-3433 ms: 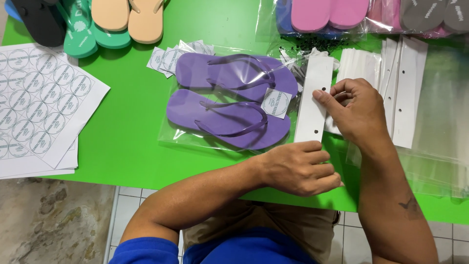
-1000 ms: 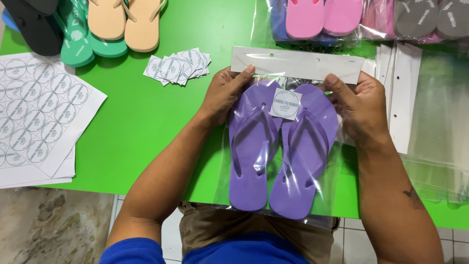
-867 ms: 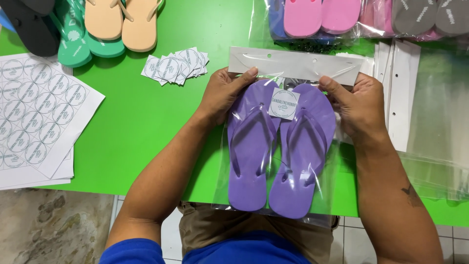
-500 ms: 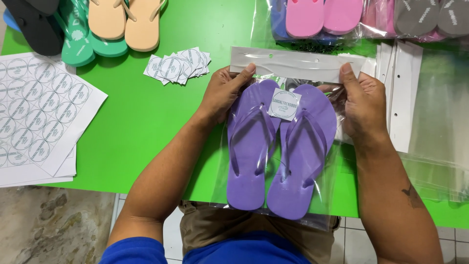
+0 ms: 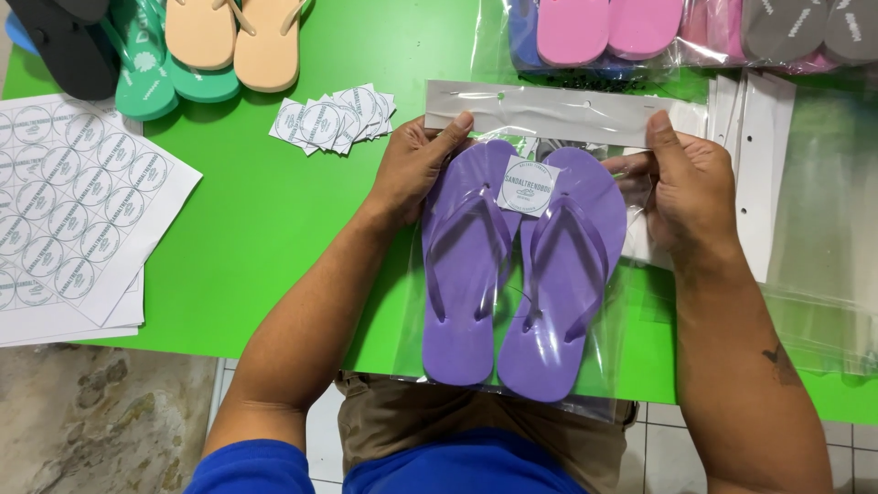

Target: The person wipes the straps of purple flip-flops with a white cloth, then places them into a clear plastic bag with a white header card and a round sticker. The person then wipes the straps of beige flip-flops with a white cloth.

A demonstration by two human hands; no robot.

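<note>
My left hand (image 5: 416, 169) and right hand (image 5: 686, 197) each keep a closed grip on the far corners of a clear bag (image 5: 512, 274) holding purple flip-flops (image 5: 521, 265), apparently steadying its white header strip (image 5: 558, 110) flat over the green worktop (image 5: 265, 220).

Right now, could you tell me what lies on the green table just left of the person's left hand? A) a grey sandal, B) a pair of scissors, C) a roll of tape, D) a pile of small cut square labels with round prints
D: a pile of small cut square labels with round prints lies on the green table just left of the left hand, which holds the clear plastic bag of purple flip-flops.
</note>
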